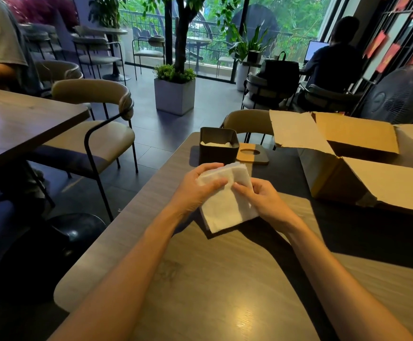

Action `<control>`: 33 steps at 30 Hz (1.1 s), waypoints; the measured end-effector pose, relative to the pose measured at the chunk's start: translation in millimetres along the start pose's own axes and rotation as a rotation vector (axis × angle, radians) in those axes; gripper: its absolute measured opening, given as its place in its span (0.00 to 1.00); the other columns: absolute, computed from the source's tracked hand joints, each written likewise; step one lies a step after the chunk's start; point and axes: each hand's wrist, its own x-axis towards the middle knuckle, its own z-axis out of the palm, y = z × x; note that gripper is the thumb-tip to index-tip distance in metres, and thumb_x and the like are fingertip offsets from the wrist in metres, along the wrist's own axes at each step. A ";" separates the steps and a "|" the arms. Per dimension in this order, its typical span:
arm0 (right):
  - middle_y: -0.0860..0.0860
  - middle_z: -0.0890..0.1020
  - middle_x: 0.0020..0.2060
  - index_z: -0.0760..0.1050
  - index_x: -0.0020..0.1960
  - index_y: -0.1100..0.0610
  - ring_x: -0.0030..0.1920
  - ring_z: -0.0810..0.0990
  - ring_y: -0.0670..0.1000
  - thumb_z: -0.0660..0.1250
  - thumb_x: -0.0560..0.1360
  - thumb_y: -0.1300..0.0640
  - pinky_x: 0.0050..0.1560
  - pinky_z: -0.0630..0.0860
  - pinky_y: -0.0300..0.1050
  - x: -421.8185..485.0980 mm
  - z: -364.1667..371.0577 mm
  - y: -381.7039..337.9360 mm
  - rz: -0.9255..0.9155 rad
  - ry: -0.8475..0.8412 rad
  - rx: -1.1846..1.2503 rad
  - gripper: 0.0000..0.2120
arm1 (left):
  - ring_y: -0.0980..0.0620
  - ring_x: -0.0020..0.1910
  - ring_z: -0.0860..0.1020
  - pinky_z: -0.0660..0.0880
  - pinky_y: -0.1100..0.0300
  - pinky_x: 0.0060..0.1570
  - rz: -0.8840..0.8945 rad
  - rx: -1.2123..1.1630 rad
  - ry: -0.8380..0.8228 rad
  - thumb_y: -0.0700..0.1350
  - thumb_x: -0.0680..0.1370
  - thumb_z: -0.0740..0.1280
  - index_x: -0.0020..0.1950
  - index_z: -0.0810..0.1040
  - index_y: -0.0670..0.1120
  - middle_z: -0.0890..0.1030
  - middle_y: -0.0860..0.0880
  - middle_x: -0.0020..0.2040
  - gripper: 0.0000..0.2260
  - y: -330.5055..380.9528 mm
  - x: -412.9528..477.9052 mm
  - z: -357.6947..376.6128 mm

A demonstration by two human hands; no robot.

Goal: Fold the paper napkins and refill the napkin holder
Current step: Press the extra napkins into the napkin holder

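Note:
A white stack of paper napkins (pixel 227 205) is held just above the wooden table (pixel 212 279), tilted, its upper part bent over. My left hand (pixel 195 188) grips the stack's top left edge, thumb across the front. My right hand (pixel 262 198) pinches the right side, thumb on the napkins. Behind them stands the dark square napkin holder (pixel 218 150), open at the top, with white napkins lying inside. Its wooden lid (pixel 252 153) with an oval slot lies flat on the table to the holder's right.
An open cardboard box (pixel 363 163) with spread flaps takes up the table's right side. A chair (pixel 247 124) stands behind the table, another chair (pixel 97 134) and a second table (pixel 15 124) to the left. People sit at far left and far right.

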 end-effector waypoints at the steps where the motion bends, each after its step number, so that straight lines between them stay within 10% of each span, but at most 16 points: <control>1: 0.48 0.83 0.56 0.77 0.63 0.50 0.55 0.83 0.47 0.64 0.80 0.47 0.56 0.80 0.49 0.9 2.5 0.9 0.001 0.036 0.021 0.14 | 0.51 0.58 0.81 0.81 0.49 0.52 -0.039 0.002 0.025 0.51 0.76 0.73 0.66 0.73 0.57 0.79 0.51 0.61 0.20 -3.6 2.0 0.2; 11: 0.41 0.77 0.52 0.67 0.66 0.48 0.51 0.82 0.44 0.65 0.81 0.51 0.42 0.82 0.40 15.1 25.9 5.8 0.052 0.373 0.002 0.15 | 0.51 0.54 0.83 0.83 0.55 0.45 -0.152 0.083 0.281 0.53 0.82 0.64 0.69 0.70 0.51 0.80 0.48 0.60 0.17 -13.7 12.1 -0.4; 16: 0.48 0.74 0.39 0.71 0.50 0.58 0.35 0.75 0.36 0.68 0.80 0.56 0.34 0.73 0.29 37.6 18.6 -9.8 -0.074 0.602 -0.060 0.08 | 0.54 0.52 0.80 0.79 0.67 0.42 0.038 0.231 0.391 0.46 0.80 0.67 0.65 0.63 0.51 0.79 0.48 0.55 0.17 6.6 21.1 -7.1; 26: 0.52 0.80 0.61 0.79 0.64 0.58 0.50 0.79 0.47 0.63 0.81 0.60 0.48 0.74 0.33 141.2 -26.5 -52.0 -0.094 0.461 -0.438 0.13 | 0.56 0.50 0.77 0.73 0.63 0.55 0.174 0.766 0.300 0.41 0.80 0.67 0.59 0.84 0.45 0.83 0.48 0.58 0.10 65.0 128.2 -44.5; 29: 0.56 0.79 0.65 0.79 0.65 0.59 0.61 0.78 0.55 0.65 0.79 0.65 0.57 0.77 0.48 164.0 -33.4 -53.9 0.006 0.385 -0.531 0.16 | 0.59 0.39 0.75 0.72 0.66 0.49 0.066 0.865 0.215 0.38 0.78 0.68 0.57 0.85 0.43 0.84 0.46 0.56 0.10 62.2 157.3 -50.4; 33: 0.55 0.81 0.61 0.84 0.58 0.59 0.56 0.77 0.50 0.67 0.76 0.69 0.51 0.75 0.42 179.3 -34.7 -45.3 0.019 0.305 -0.674 0.14 | 0.60 0.38 0.77 0.73 0.65 0.41 0.037 0.956 0.155 0.35 0.75 0.69 0.53 0.86 0.41 0.85 0.47 0.54 0.09 55.3 175.2 -53.6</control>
